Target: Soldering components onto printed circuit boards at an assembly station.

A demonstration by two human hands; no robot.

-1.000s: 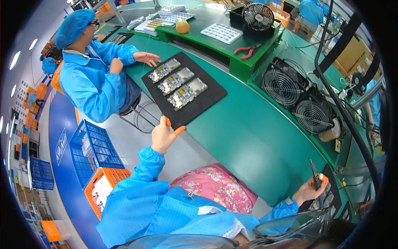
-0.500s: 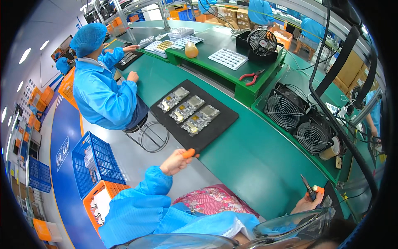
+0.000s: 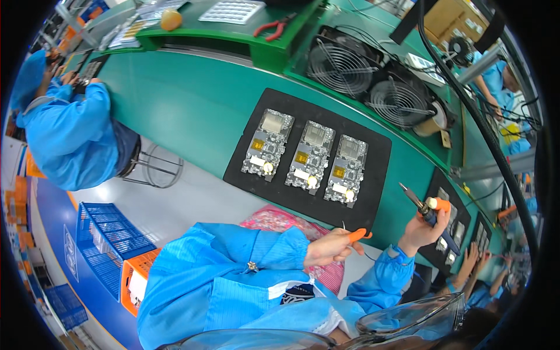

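Three populated circuit boards lie side by side on a black mat [image 3: 251,178]: a left board [image 3: 268,140], a middle board [image 3: 309,153] and a right board [image 3: 346,169]. My left hand [image 3: 333,247], with an orange finger cover, is closed just off the mat's near edge. A thin wire [image 3: 343,225] sticks out of its pinch. To the right of the mat, my right hand [image 3: 421,233] is raised and wrapped round a soldering iron [image 3: 427,213]. The iron's metal tip points up and left. Orange covers are on that hand's fingers too.
Two caged fans [image 3: 341,69] stand beyond the mat, with cables about them. Red-handled pliers [image 3: 273,28] and a white tray [image 3: 231,10] are on the raised green shelf. A co-worker in blue [image 3: 70,137] sits at left; more boards [image 3: 446,233] lie at right.
The black mat with the boards has slid right along the table. My left hand has left its corner and moved right; my right hand has lifted the soldering iron. My view has turned right.
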